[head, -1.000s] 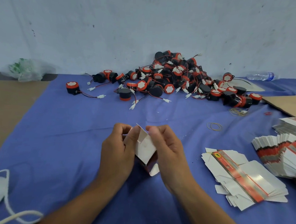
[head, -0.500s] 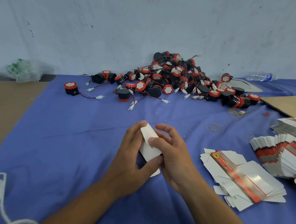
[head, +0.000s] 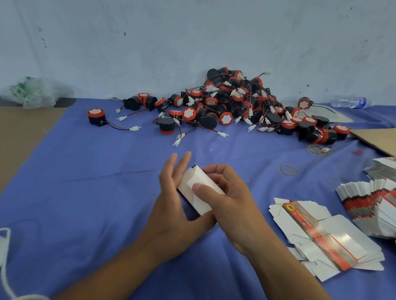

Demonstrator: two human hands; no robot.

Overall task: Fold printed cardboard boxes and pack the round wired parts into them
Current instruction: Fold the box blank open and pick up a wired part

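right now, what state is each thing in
box, partly folded, between both hands
left hand, fingers straight, flat against the box
right hand, curled round the box, thumb on flap
box blanks, flat, stacked
round wired parts, loose, piled
water bottle, lying on its side

Small hand-packing workshop, prob. makeshift: blue cloth (head: pixel 74 188) as work surface by scuffed wall (head: pixel 153 31), heap of wired parts (head: pixel 236 106), stacks of flat boxes (head: pixel 326 236), loose rubber bands (head: pixel 286 169).
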